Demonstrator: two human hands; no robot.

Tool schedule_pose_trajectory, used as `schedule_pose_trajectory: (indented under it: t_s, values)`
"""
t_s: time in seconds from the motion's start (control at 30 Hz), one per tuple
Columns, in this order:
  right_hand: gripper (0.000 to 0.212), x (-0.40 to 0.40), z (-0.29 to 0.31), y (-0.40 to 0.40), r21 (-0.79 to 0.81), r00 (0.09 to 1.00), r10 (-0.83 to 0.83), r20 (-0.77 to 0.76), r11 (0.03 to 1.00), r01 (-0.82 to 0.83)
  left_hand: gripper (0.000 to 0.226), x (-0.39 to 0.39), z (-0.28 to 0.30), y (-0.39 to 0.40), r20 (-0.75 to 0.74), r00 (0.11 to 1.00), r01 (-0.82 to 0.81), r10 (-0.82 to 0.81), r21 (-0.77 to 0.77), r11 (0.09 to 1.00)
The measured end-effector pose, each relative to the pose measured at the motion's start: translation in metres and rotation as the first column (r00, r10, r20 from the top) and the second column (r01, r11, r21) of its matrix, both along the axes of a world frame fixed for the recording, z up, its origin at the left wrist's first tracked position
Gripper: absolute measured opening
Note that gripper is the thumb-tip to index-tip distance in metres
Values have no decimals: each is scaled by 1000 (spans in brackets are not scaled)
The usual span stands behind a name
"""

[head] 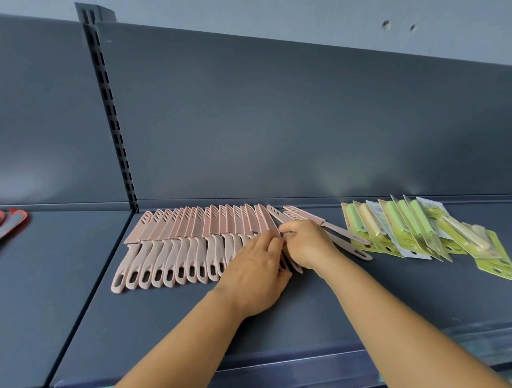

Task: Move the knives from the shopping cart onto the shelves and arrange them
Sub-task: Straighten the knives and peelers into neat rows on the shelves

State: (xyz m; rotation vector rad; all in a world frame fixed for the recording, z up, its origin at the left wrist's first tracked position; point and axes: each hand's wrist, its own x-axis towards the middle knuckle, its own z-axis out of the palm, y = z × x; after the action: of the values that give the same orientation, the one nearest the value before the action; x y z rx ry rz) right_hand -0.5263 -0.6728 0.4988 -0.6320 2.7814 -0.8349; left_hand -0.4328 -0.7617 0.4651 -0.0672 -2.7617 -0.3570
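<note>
A row of pink sheathed knives (187,243) is lying side by side on the dark grey shelf (361,303). The left hand (256,278) is resting on the row's right end, fingers relaxed over the handles. The right hand (307,244) is pinching a knife there. Green carded knives (419,232) are lying overlapped to the right, well apart.

a dark grey shelf (361,303) carries a tidy overlapping row of pink knives (187,237), green carded knives (410,231) at right, red-edged items (7,219) far left.
</note>
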Motion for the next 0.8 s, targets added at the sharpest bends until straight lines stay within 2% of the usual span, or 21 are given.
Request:
schedule_pose_trajectory:
  t_s: [0.17,0.27,0.47,0.57,0.63,0.7,0.8]
  values:
    - [21,-14,-5,19,114,971,-32,-235,992,60,58,-1,7,3,30,999,27,-25,-61,998]
    - [19,-19,-12,27,264,955,22,-297,963,60,57,-8,10,8,85,996,5,5,-113,994]
    - [15,-19,-12,23,367,928,58,-368,926,87,47,-12,5,11,104,995,4,10,-134,991]
    - [12,-19,-3,21,246,958,-32,-285,963,105,44,-11,6,10,90,996,2,9,-123,992]
    - [20,-16,1,21,45,988,-66,-142,996,73,42,-12,5,10,91,996,1,9,-112,994]
    - [28,-8,3,22,-171,995,-88,37,981,93,40,-12,3,11,87,996,-6,15,-93,996]
    - [34,-2,3,22,-240,987,-101,128,962,130,40,-11,3,11,78,996,-33,38,-65,997]
